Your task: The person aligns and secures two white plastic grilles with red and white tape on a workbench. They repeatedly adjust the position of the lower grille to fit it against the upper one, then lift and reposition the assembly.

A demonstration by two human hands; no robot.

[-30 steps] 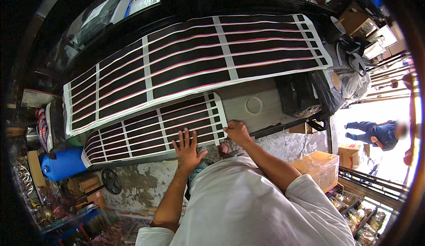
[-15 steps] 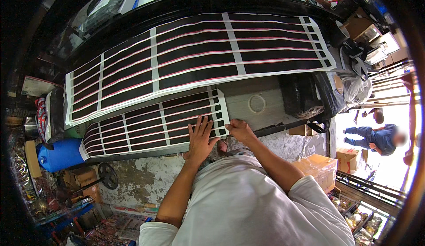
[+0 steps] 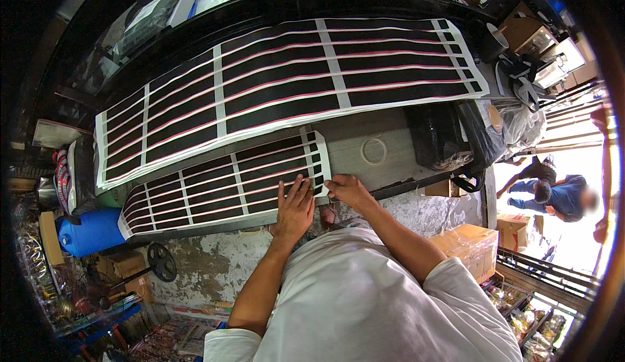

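A long sheet [image 3: 242,207] printed with black panels, white strips and thin red lines lies along the near side of the grey table [image 3: 398,142]. My left hand [image 3: 295,211] rests flat on its right part, fingers stretched out. At the sheet's right white edge my right hand [image 3: 350,191] is closed, thumb and fingers pinching the border near the corner; the fingertips are partly hidden. Behind it, a larger stack of like printed sheets [image 3: 277,82] covers the far side of the table. A clear tape-like ring [image 3: 374,152] lies right of the near sheet.
Black-wrapped bundles [image 3: 439,137] sit at the table's right end. A blue container [image 3: 91,232] stands by its left end, near a black handwheel [image 3: 161,262]. A cardboard box [image 3: 465,251] is at my right. Two people [image 3: 565,196] are outside the doorway on the right.
My left hand has slid slightly, its fingers closer together. My right hand stays at the sheet's edge. The view has shifted a little, and one person outside has come nearer the other.
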